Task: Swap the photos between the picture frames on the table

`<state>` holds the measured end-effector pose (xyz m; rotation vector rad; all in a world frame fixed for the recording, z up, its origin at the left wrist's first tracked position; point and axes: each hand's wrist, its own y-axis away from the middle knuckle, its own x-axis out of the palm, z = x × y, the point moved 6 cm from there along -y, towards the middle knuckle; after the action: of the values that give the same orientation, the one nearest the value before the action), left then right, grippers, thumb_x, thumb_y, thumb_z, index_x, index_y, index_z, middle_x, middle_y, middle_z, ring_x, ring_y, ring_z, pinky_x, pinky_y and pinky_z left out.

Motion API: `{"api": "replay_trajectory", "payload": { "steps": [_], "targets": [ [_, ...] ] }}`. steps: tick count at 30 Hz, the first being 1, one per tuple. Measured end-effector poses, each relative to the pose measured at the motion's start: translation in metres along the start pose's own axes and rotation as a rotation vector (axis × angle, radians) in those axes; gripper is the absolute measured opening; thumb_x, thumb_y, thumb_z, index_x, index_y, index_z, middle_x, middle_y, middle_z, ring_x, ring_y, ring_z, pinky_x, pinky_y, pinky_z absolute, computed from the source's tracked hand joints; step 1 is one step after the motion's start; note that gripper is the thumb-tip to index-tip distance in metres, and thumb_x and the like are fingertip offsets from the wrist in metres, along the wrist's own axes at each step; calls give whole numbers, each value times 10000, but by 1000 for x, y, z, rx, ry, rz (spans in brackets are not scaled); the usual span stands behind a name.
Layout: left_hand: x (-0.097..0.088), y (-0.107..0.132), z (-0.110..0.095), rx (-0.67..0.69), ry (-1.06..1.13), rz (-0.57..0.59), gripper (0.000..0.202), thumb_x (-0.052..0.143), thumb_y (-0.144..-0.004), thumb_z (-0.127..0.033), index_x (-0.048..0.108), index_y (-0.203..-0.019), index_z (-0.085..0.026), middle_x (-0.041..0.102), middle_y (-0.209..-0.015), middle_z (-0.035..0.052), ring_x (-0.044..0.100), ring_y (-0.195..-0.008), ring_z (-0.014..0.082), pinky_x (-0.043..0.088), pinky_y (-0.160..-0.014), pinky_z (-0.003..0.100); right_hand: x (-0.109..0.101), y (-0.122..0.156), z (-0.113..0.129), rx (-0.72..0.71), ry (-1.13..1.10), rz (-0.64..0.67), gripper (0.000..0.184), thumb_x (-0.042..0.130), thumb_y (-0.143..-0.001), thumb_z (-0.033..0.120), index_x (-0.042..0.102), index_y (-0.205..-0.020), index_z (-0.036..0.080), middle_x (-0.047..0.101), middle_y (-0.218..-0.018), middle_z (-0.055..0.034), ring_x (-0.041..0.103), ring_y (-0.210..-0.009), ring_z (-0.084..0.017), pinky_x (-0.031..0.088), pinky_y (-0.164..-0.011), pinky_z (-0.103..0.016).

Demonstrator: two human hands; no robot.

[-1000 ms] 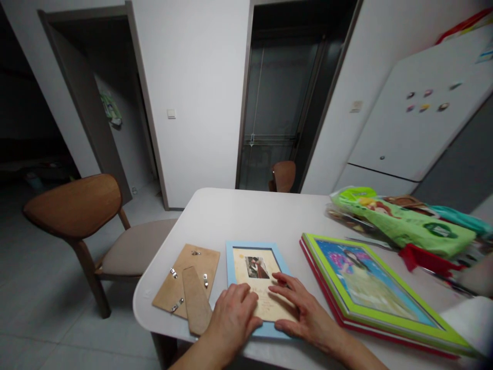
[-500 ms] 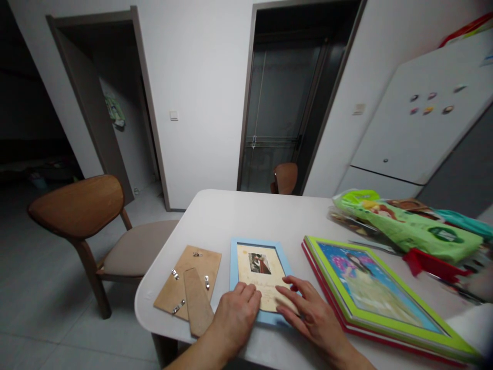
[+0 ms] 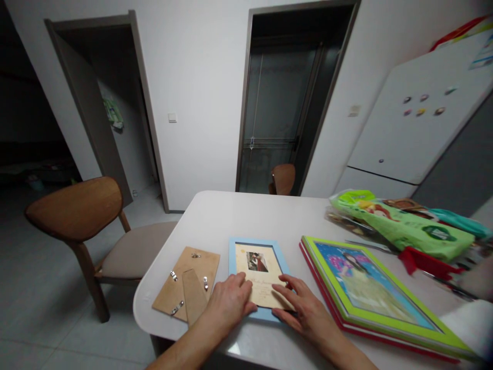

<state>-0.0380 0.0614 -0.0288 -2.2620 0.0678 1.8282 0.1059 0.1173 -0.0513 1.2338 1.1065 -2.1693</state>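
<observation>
A light blue photo frame (image 3: 281, 258) lies flat on the table. Within its border sits a cream card (image 3: 265, 293) with a small photo (image 3: 257, 261) in its upper half. My left hand (image 3: 231, 298) rests over the frame's lower left side, fingers laid on the card and thumb at its bottom edge. On the other side, my right hand (image 3: 300, 306) has its fingers spread over the card's right edge, thumb near the lower border. Neither hand grips anything. To the left is a brown backing board (image 3: 196, 264) with metal clips and a stand leg (image 3: 193, 293), partly behind my left wrist.
Stacked picture frames, green (image 3: 335, 280) on top and red beneath, lie right of my right hand. Behind them are a green plastic package (image 3: 419, 231), scissors (image 3: 370, 245) and a red object (image 3: 423, 264). A wooden chair (image 3: 77, 210) stands left of the white table (image 3: 254, 213).
My left hand has shifted slightly left and up, its thumb now showing at the card's lower edge. My right fingers have moved slightly and lie flatter. The view has tilted a little.
</observation>
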Motion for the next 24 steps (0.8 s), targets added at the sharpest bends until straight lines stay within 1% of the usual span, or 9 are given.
{"api": "replay_trajectory", "payload": {
  "steps": [3,6,9,10,12,16,18,21,24],
  "targets": [
    [3,-1,0,10,-20,1,166,501,-775,-340,487,-869,-204,528,-953,31,499,-869,201,451,-661,300,0,-1,-4,-4,3,37,356,556,-681,355,560,-1004,207,473,-1123,-129,496,-981,-227,433,-822,-366],
    [5,-1,0,14,-24,-16,117,430,-821,-295,487,-858,-200,538,-917,24,493,-864,186,450,-673,287,-3,-3,-2,-13,25,33,287,517,-717,320,573,-975,210,498,-1093,-128,511,-959,-218,442,-804,-354],
    [4,1,2,-18,-22,-58,127,417,-828,-272,476,-911,-195,530,-980,33,486,-895,180,452,-696,283,-4,-5,2,-3,61,6,239,448,-764,298,587,-949,240,531,-1045,-111,529,-920,-202,452,-778,-344],
    [2,1,3,-29,-18,-72,166,452,-809,-294,467,-943,-195,516,-1028,41,480,-920,184,452,-710,288,-4,-6,2,13,71,-2,247,429,-774,298,588,-954,241,532,-1042,-113,533,-911,-198,455,-771,-340],
    [1,0,5,-48,6,-80,318,546,-740,-359,451,-999,-201,469,-1130,56,460,-979,201,445,-749,311,-2,-9,-2,46,68,7,285,439,-766,322,578,-994,223,514,-1073,-131,532,-920,-201,453,-777,-335],
    [5,-6,12,-58,59,-18,473,636,-622,-450,479,-1001,-214,434,-1191,69,436,-1030,241,404,-818,373,3,-16,-14,72,16,113,473,574,-644,393,544,-1069,188,432,-1189,-162,447,-1060,-253,384,-873,-365],
    [7,-9,16,-69,61,-4,556,655,-577,-484,477,-1020,-200,404,-1222,96,403,-1072,263,375,-855,383,4,-18,-22,130,13,168,539,589,-614,419,525,-1096,187,397,-1229,-165,398,-1110,-274,338,-909,-390],
    [12,-12,23,-124,58,15,619,642,-576,-503,442,-1069,-187,346,-1264,120,369,-1109,271,373,-864,362,6,-19,-30,232,17,240,594,548,-636,442,461,-1163,180,404,-1230,-158,407,-1106,-261,326,-916,-372],
    [14,-15,25,-151,37,20,506,589,-658,-445,439,-1068,-189,387,-1222,109,407,-1070,255,401,-825,355,7,-21,-28,262,51,264,544,491,-684,398,450,-1173,162,470,-1156,-149,468,-1038,-236,346,-890,-330]
  ]
}}
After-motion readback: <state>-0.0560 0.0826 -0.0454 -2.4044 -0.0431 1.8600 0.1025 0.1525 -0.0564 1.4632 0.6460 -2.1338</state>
